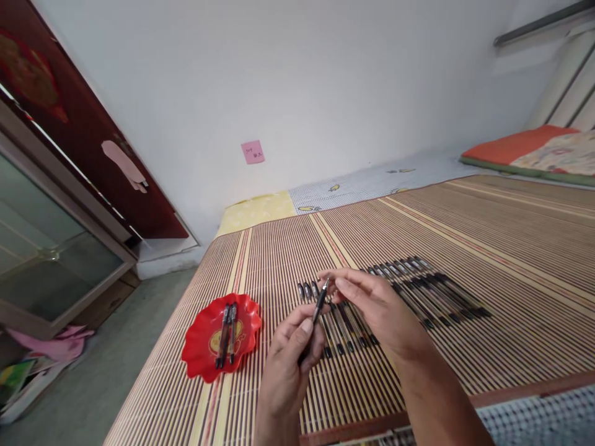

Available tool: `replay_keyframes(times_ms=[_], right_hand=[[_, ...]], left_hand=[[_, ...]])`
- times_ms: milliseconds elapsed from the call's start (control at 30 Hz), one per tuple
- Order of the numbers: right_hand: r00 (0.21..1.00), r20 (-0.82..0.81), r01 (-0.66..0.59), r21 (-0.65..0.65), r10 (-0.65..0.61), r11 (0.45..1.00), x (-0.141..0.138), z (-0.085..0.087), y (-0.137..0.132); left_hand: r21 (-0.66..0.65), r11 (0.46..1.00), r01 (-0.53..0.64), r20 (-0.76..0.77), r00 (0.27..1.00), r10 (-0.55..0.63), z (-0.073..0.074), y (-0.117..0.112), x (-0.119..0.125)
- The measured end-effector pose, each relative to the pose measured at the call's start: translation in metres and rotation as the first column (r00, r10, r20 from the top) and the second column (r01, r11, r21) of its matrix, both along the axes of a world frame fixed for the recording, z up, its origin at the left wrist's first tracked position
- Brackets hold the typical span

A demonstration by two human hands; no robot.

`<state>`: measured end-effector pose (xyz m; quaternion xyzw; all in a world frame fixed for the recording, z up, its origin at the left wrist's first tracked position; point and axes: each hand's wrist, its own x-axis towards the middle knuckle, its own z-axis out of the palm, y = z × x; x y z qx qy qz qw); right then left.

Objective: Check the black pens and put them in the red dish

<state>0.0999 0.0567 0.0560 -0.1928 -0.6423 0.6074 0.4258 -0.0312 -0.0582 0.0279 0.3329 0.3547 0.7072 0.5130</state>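
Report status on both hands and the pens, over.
Left hand gripping pen, silver tip exposed. Right hand beside tip, contact unclear. Hands partly hide lined-up pens.

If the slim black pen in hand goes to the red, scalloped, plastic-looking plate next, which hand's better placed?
Likely the left hand: it grips the slim black pen and is nearer the red, scalloped plate. The right hand is farther from it, fingers near the pen's metallic tip.
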Motion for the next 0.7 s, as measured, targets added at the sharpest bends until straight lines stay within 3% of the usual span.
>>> replay_keyframes(times_ms=[233,700], right_hand=[[0.984,-0.032,-0.175,-0.053,0.173,0.983,-0.0038,-0.0017,-0.0031],[0.983,0.025,-0.182,0.016,0.181,0.983,-0.0059,0.0022,-0.0076]], left_hand=[[0.028,0.999,0.033,0.070,0.997,-0.035,-0.0028,0.0033,0.0053],[-0.010,0.994,-0.107,0.083,0.991,0.108,-0.0013,0.0029,0.0082]])
